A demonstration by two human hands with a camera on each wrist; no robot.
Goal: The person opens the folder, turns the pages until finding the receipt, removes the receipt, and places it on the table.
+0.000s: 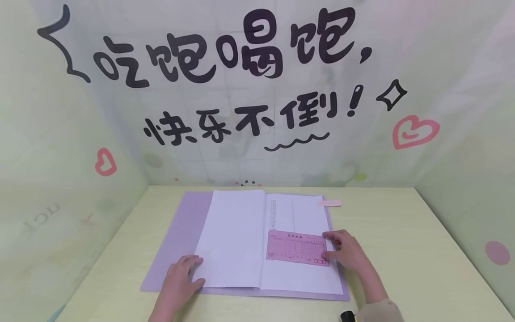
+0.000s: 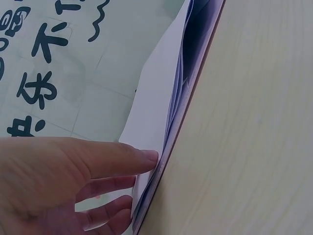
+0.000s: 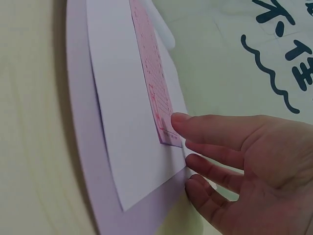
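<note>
A purple folder (image 1: 168,250) lies spread on the table with white pages showing. On its left side is a blank white page (image 1: 231,241), and my left hand (image 1: 179,279) rests on that page's lower left edge. In the left wrist view, the thumb (image 2: 142,160) lies across the sheets near their edge. A pink printed form slip (image 1: 295,248) lies across the right page (image 1: 301,279), which carries small printed lines. My right hand (image 1: 348,252) touches the slip's right end, index finger near the upper corner and thumb lower down. The right wrist view shows the thumb (image 3: 182,118) at the slip's edge.
A pale pink tab (image 1: 331,203) sticks out from the folder's upper right edge. The pale wooden table (image 1: 410,255) extends on both sides, bounded by a printed cloth backdrop (image 1: 225,165). A small black object (image 1: 348,316) shows by the right sleeve (image 1: 382,311).
</note>
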